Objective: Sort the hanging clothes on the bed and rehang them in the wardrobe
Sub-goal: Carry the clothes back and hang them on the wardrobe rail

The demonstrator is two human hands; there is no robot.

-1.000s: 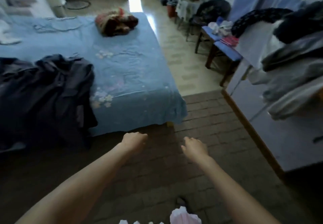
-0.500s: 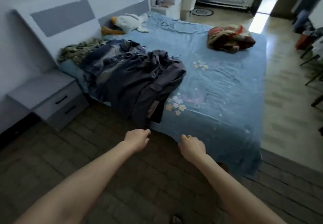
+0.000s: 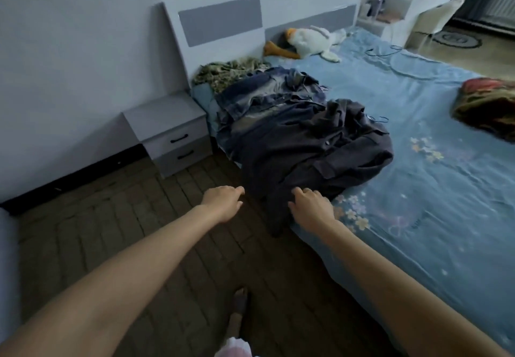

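**Both hands reach the clothes pile**

Left hand (image 3: 223,203) hangs over the brick floor (image 3: 117,231), fingers loosely curled, nothing in it, just beside the pile's hanging edge. Right hand (image 3: 312,206) sits at the near edge of the dark clothes (image 3: 315,147); fingers bent, but whether they grip cloth I cannot tell. The heap lies on the blue bed (image 3: 434,217), draped over its side, with the grey nightstand (image 3: 170,131) and a plush goose (image 3: 312,40) beyond.

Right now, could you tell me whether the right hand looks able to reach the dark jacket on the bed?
Probably yes: the right hand hovers open at the hem of the dark jacket, with nothing between them.
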